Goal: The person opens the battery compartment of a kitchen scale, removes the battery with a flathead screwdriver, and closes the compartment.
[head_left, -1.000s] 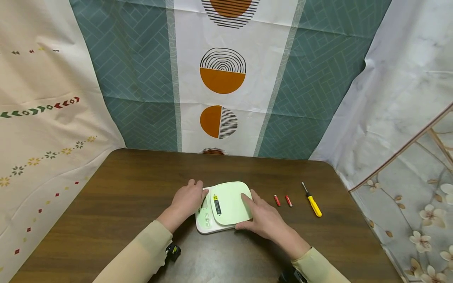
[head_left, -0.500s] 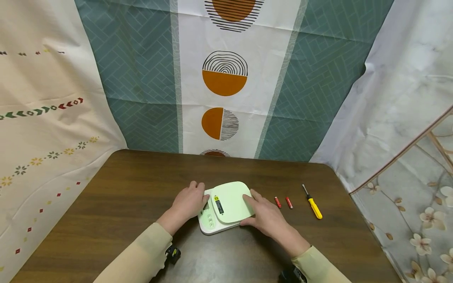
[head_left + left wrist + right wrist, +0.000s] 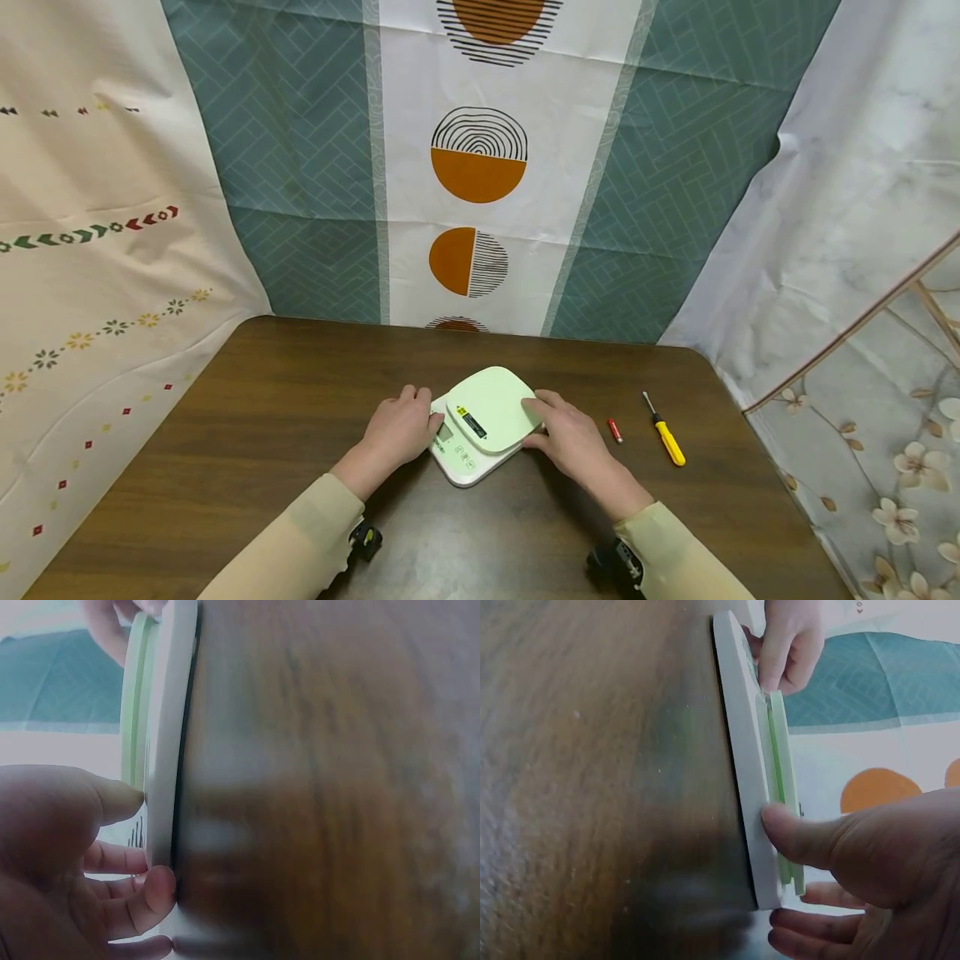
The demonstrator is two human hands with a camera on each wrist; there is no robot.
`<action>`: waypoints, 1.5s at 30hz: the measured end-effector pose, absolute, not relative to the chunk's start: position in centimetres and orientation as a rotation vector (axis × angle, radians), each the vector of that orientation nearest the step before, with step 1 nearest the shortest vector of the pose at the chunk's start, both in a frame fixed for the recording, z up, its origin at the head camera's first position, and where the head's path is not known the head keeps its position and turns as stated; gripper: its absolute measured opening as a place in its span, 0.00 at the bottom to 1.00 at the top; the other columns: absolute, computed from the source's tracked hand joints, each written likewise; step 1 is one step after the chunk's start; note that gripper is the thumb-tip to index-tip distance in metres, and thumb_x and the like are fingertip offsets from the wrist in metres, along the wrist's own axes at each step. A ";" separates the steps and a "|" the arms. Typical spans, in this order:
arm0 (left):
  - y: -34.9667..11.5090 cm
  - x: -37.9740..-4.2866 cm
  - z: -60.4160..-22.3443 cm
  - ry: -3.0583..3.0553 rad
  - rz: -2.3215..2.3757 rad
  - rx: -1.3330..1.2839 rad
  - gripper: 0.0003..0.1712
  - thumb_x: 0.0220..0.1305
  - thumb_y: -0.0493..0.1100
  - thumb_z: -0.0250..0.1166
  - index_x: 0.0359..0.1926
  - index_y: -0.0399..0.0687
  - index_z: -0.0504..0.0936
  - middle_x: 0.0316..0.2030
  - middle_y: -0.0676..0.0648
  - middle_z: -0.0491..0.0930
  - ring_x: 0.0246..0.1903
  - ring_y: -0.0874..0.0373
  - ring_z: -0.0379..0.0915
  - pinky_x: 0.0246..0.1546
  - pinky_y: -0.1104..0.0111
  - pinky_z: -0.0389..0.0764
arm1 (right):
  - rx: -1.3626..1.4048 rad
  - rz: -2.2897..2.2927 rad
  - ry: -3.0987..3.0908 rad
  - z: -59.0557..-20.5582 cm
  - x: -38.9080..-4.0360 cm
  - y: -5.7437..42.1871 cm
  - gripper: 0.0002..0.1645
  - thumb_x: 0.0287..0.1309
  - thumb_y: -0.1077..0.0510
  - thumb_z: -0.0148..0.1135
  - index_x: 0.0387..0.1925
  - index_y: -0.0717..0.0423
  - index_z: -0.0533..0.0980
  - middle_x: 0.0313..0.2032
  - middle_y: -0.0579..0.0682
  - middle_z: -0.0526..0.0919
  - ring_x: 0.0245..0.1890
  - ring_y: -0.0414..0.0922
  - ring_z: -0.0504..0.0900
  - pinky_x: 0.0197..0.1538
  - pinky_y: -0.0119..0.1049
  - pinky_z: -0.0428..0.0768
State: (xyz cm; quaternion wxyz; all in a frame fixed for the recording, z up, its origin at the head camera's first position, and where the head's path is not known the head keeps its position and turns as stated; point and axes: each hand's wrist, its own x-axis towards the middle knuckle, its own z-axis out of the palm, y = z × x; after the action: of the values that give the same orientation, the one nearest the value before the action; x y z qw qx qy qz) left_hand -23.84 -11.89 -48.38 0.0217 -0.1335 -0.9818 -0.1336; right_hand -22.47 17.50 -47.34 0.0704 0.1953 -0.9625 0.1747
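A kitchen scale [image 3: 463, 472] with a white base and a pale green weighing plate [image 3: 495, 404] lies flat on the brown table, turned at an angle. Its display and buttons face the front left. My left hand [image 3: 399, 427] grips the scale's left end, thumb on the top and fingers at the edge; in the left wrist view the thumb [image 3: 120, 802] presses near the plate. At the opposite end my right hand [image 3: 572, 433] holds the scale, its thumb [image 3: 791, 832] on the side of the base and its fingers round the far corner.
To the right of my right hand lies a small red battery [image 3: 615, 431]. Beyond it is a screwdriver [image 3: 667, 440] with a yellow handle. Patterned cloths [image 3: 480, 183] hang behind the table [image 3: 315, 358] and at both sides.
The scale has turned counterclockwise on the table, its right end swinging away and its front corner moving right. My right hand followed it and now hides one of the two red batteries.
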 end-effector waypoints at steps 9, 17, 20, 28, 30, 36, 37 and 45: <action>-11.4 -23.5 -48.0 -2.968 -0.464 -0.466 0.24 0.79 0.50 0.70 0.60 0.34 0.81 0.46 0.37 0.84 0.47 0.39 0.84 0.58 0.42 0.80 | 0.398 0.566 -2.901 -47.8 -21.4 17.1 0.33 0.68 0.59 0.78 0.72 0.59 0.79 0.68 0.63 0.82 0.64 0.61 0.85 0.58 0.65 0.84; -10.4 -23.4 -47.8 -2.935 -0.805 -0.562 0.33 0.81 0.51 0.69 0.78 0.41 0.75 0.76 0.31 0.70 0.71 0.33 0.73 0.74 0.37 0.66 | 0.460 0.756 -2.967 -47.4 -18.9 16.0 0.41 0.76 0.49 0.73 0.81 0.59 0.70 0.78 0.69 0.70 0.75 0.65 0.74 0.67 0.65 0.79; -10.1 -23.2 -47.6 -2.933 -0.843 -0.570 0.33 0.81 0.53 0.68 0.77 0.43 0.76 0.78 0.30 0.67 0.71 0.30 0.73 0.73 0.35 0.68 | 0.515 0.839 -3.010 -47.6 -18.2 15.4 0.44 0.77 0.47 0.71 0.83 0.58 0.66 0.82 0.72 0.61 0.77 0.69 0.69 0.68 0.69 0.76; -9.9 -22.8 -47.7 -2.936 -0.841 -0.569 0.35 0.80 0.57 0.69 0.79 0.49 0.75 0.76 0.31 0.68 0.65 0.25 0.75 0.67 0.35 0.75 | 0.534 0.913 -3.032 -47.4 -18.1 14.3 0.42 0.79 0.47 0.68 0.83 0.58 0.67 0.84 0.70 0.56 0.80 0.70 0.64 0.72 0.70 0.71; -9.8 -22.7 -47.6 -2.914 -0.837 -0.600 0.34 0.80 0.56 0.69 0.79 0.48 0.75 0.75 0.32 0.69 0.65 0.27 0.76 0.68 0.35 0.72 | 0.533 0.903 -3.021 -47.5 -18.5 14.2 0.40 0.80 0.48 0.67 0.83 0.59 0.68 0.84 0.69 0.57 0.81 0.69 0.63 0.73 0.69 0.71; -9.4 -22.3 -47.5 -2.892 -0.797 -0.680 0.33 0.80 0.55 0.69 0.77 0.47 0.77 0.72 0.32 0.72 0.69 0.36 0.75 0.72 0.34 0.66 | 0.538 0.847 -2.983 -47.8 -20.2 14.2 0.39 0.79 0.48 0.69 0.80 0.62 0.70 0.83 0.67 0.61 0.81 0.67 0.64 0.73 0.68 0.71; -9.3 -22.3 -47.5 -2.899 -0.787 -0.682 0.32 0.80 0.55 0.69 0.76 0.47 0.77 0.73 0.32 0.72 0.71 0.37 0.74 0.72 0.33 0.66 | 0.548 0.841 -2.983 -47.8 -20.5 14.3 0.39 0.79 0.48 0.69 0.80 0.62 0.70 0.83 0.67 0.62 0.81 0.67 0.64 0.73 0.68 0.71; -8.7 -21.5 -47.5 -2.924 -0.756 -0.669 0.32 0.79 0.57 0.69 0.76 0.48 0.78 0.73 0.32 0.72 0.74 0.37 0.69 0.71 0.32 0.67 | 0.630 0.845 -3.020 -47.4 -22.6 15.0 0.39 0.79 0.44 0.68 0.79 0.61 0.72 0.83 0.63 0.63 0.79 0.64 0.68 0.72 0.68 0.72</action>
State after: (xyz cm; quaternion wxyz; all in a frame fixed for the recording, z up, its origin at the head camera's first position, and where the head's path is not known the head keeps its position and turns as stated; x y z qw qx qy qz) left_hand -21.47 -8.66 -47.54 0.0239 -0.2161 -0.9450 -0.2443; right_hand -22.60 15.01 -47.41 -0.0283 0.1970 -0.9438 0.2640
